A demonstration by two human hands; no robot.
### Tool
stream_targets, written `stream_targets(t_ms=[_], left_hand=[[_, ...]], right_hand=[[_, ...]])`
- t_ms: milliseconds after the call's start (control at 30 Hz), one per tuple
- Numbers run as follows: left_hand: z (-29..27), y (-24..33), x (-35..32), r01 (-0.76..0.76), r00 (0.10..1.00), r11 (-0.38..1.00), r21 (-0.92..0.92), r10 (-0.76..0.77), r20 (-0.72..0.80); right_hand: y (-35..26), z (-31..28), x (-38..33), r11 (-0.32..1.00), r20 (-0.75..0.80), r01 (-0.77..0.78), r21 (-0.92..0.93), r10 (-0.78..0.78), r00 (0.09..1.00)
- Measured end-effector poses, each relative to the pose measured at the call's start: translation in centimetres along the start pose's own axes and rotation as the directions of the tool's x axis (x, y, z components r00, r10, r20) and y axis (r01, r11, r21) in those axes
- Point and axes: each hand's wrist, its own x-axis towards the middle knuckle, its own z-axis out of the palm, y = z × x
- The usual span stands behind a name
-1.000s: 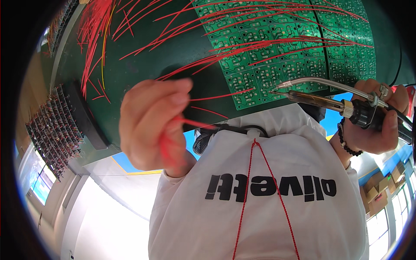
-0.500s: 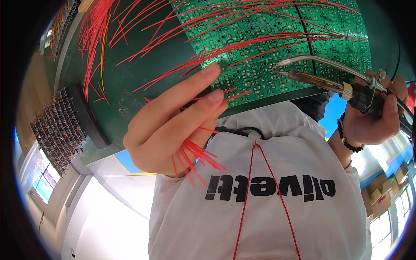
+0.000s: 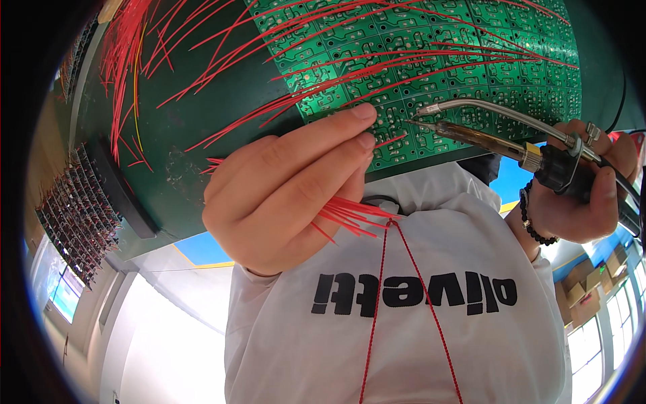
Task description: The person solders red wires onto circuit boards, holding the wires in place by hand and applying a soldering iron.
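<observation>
Risk of burn: the hot tip of the soldering iron is judged close enough to the fingertips of the left hand that a small slip could bring them together.
Risk of bridged joints: the copper pads on the green circuit board are packed tightly, so solder could be spread onto a neighbouring pad if the tip is held at a poor angle.
Risk of dropped wires: a bundle of short red wires is kept loosely in the left palm; some could be lost if the fingers are opened further while one wire is being placed.
Risk of snagging: many long red leads are already fanned across the board and the dark green surface, and could be dragged by either hand.
Left hand pose: it is curled from the left, index and middle fingers stretched to the board's lower edge, a short red wire end just beside them; whether that wire is pinched cannot be told.
Right hand pose: the right hand is closed firmly round the black handle of the iron, wrist bent, a bead bracelet worn on it.
Iron position: the tip and the curved metal tube above it are pointed left, touching or nearly touching the board.
</observation>
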Motion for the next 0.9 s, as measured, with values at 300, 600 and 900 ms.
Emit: stream_targets(t_ms=[300,600,900], left_hand=[[0.4,-0.3,-0.4,0.094,0.994,0.984,-0.151,-0.101,-0.039],[0.2,-0.4,-0.6,0.071,0.997,0.99,-0.119,-0.072,-0.004],[0.0,-0.4,-0.6,0.072,0.997,0.992,-0.108,-0.072,0.002]], right_hand=[[0.7,0.0,-0.1,0.984,0.087,0.144,-0.101,-0.135,0.987],[1.1,-0.1,-0.2,0.935,0.171,0.3,-0.188,-0.27,0.948],[1.6,-1.3,-0.3,0.852,0.256,0.453,-0.263,-0.391,0.884]])
